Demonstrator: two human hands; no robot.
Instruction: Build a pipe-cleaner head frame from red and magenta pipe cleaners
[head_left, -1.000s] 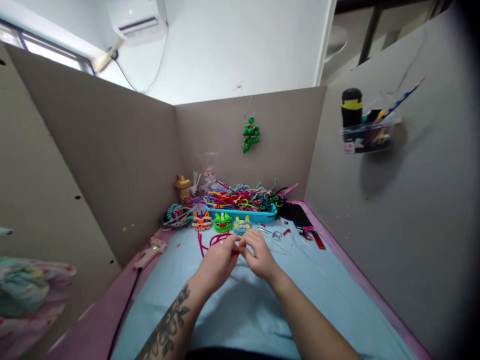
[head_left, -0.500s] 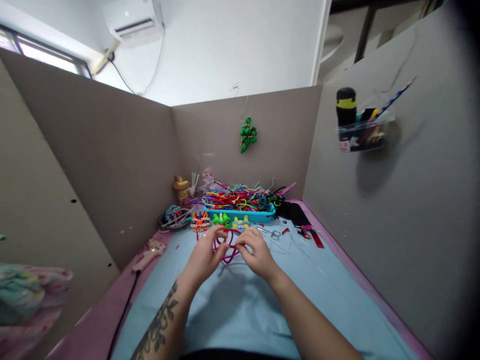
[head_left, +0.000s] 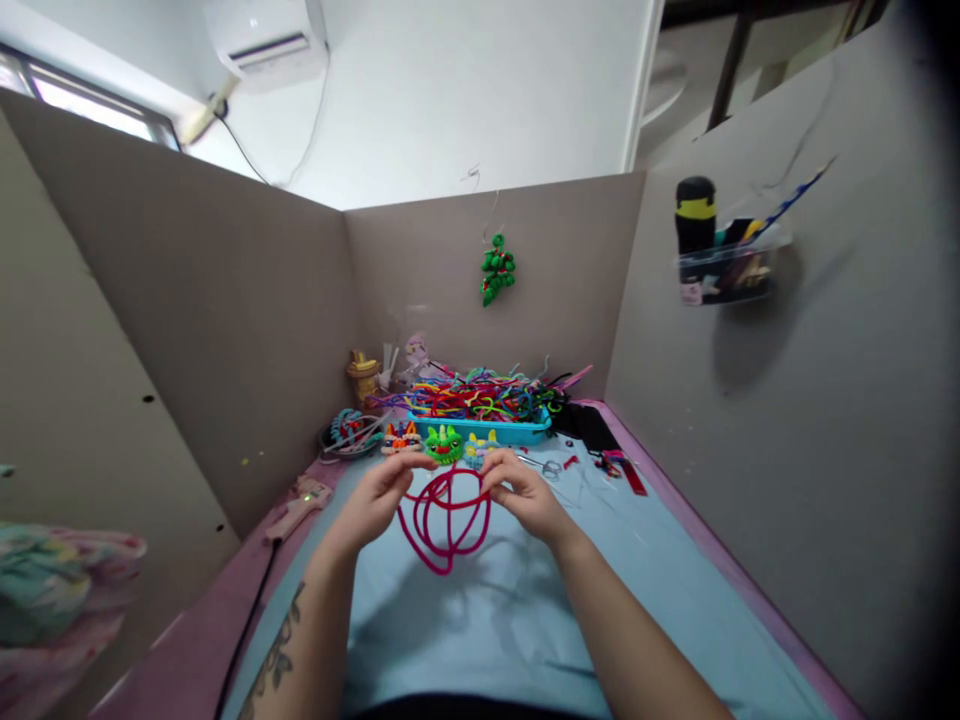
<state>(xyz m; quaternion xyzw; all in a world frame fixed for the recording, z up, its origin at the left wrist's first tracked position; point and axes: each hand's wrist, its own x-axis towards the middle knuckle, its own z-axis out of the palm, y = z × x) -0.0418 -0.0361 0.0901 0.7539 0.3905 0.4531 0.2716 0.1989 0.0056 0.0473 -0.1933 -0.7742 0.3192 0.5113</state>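
Loosely looped red cord (head_left: 450, 506), pinched in right grip (head_left: 525, 496); spanning toward left grip (head_left: 376, 498), hold there unclear

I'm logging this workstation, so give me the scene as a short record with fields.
Magenta cord: loose loops between the hands
Left hand: at the cord's left side; grip unclear
Right hand: fingertips pinching the cord's right side
Figures behind: orange one, green one, blue-and-yellow one, in a row
Blue tray: heaped with multicoloured strands
Toward the right: scissors on blue cloth
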